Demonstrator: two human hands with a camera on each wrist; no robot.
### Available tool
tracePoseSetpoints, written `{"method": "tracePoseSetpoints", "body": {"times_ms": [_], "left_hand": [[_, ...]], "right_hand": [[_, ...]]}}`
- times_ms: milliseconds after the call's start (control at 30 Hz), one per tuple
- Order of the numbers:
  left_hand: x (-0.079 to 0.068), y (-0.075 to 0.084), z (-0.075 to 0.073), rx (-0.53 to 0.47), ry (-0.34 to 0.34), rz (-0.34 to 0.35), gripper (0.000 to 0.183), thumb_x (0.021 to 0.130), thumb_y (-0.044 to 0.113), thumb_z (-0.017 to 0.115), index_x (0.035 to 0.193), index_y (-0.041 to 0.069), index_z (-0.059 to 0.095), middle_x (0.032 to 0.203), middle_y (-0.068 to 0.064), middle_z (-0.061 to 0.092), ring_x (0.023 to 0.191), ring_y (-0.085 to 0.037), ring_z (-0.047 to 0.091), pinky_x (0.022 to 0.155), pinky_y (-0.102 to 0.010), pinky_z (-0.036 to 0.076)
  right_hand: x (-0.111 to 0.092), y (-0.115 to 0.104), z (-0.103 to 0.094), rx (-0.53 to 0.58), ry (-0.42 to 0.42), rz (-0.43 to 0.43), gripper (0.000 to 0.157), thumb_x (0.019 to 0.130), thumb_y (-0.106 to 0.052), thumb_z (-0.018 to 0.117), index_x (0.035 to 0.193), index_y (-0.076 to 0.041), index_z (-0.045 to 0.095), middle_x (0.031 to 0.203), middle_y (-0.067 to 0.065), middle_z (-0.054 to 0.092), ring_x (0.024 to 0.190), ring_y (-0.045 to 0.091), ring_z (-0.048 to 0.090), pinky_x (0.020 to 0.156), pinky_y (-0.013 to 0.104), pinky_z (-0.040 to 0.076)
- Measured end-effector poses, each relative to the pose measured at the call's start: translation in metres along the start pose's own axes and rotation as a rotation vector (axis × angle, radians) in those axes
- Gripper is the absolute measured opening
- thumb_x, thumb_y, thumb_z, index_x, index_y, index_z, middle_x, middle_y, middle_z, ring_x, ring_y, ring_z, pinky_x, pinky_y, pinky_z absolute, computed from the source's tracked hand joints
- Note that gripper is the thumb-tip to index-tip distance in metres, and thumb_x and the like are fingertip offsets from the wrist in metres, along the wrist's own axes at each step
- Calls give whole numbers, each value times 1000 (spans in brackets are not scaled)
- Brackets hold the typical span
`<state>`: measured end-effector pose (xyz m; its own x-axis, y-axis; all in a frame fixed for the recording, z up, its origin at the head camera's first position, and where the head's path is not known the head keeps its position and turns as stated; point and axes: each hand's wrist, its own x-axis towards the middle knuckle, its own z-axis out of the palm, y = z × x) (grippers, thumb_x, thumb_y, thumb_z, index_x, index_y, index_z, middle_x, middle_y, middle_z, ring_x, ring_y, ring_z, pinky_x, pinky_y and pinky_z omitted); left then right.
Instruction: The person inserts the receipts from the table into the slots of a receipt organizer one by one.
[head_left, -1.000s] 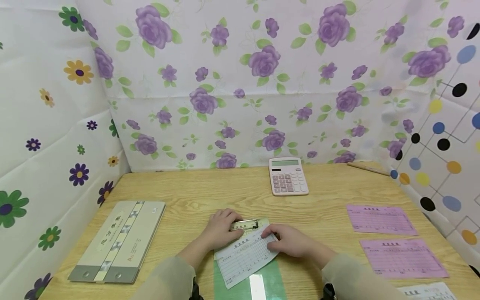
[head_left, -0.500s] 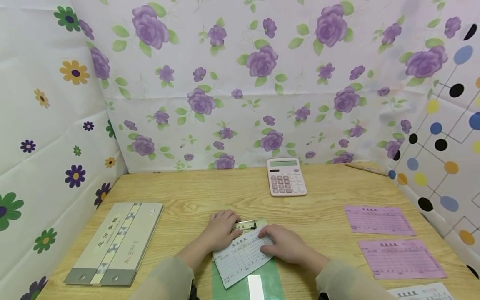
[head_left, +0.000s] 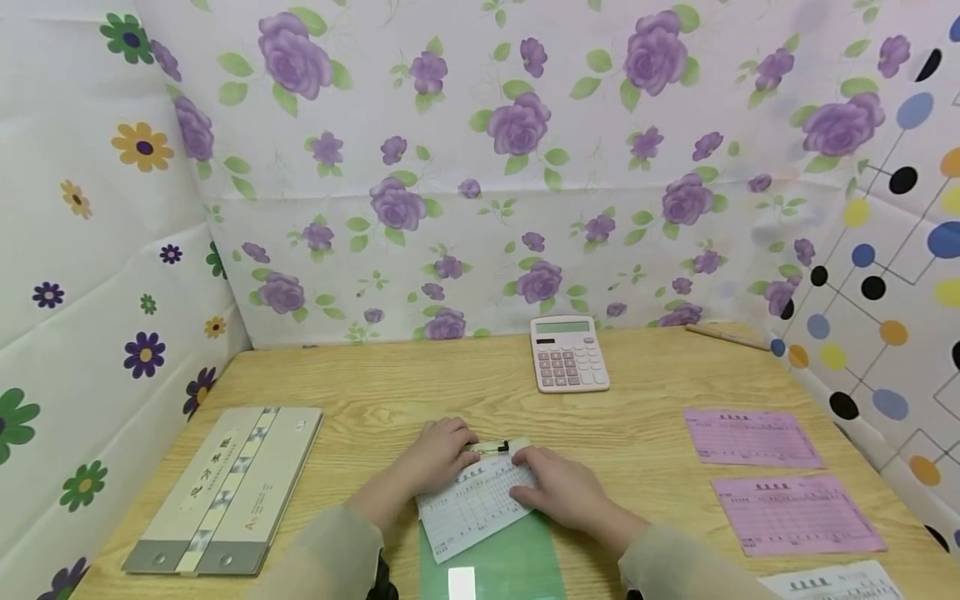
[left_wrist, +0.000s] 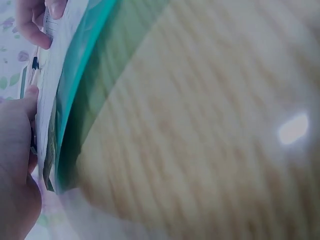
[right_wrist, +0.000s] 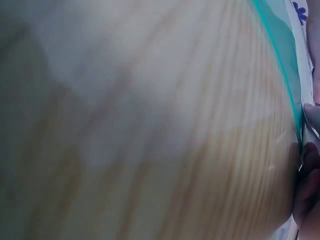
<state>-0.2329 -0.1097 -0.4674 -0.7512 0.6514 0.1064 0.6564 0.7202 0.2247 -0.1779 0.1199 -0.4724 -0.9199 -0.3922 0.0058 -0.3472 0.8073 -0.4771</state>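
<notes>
One white slip point(head_left: 468, 510) lies aslant on the green clipboard point(head_left: 498, 567) in the head view, near the metal clip point(head_left: 491, 448); it appears laid on but not yet squared, and whether the clip secures it cannot be told. The left hand point(head_left: 441, 456) grips the clip's left end; the right hand point(head_left: 561, 490) pinches the slip's right edge. Left wrist view: the left thumb lies beside the slip, palm at the frame's edge. Right wrist view: the right thumb and bent fingers meet at the slip's edge, partly cropped.
</notes>
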Motion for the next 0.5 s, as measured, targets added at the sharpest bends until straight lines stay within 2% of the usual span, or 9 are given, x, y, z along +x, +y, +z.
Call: {"method": "tracePoseSetpoints", "body": {"times_ms": [267, 500], "left_hand": [[3, 1, -8, -41, -45, -18, 29, 97, 33, 51, 111, 11, 64, 106, 0, 58, 104, -19, 52, 92, -40, 37], [6, -1, -12, -120, -75, -37, 25, 96, 30, 53, 107, 12, 66, 103, 1, 59, 101, -19, 54, 89, -42, 37]], "right_hand": [[4, -6, 1, -23, 4, 53, 42, 86, -47, 63, 117, -20, 56, 114, 1, 61, 96, 17, 59, 70, 40, 47], [5, -5, 1, -21, -13, 66, 41, 86, -47, 63, 117, -21, 56, 114, 1, 61, 94, 17, 59, 70, 39, 47]]}}
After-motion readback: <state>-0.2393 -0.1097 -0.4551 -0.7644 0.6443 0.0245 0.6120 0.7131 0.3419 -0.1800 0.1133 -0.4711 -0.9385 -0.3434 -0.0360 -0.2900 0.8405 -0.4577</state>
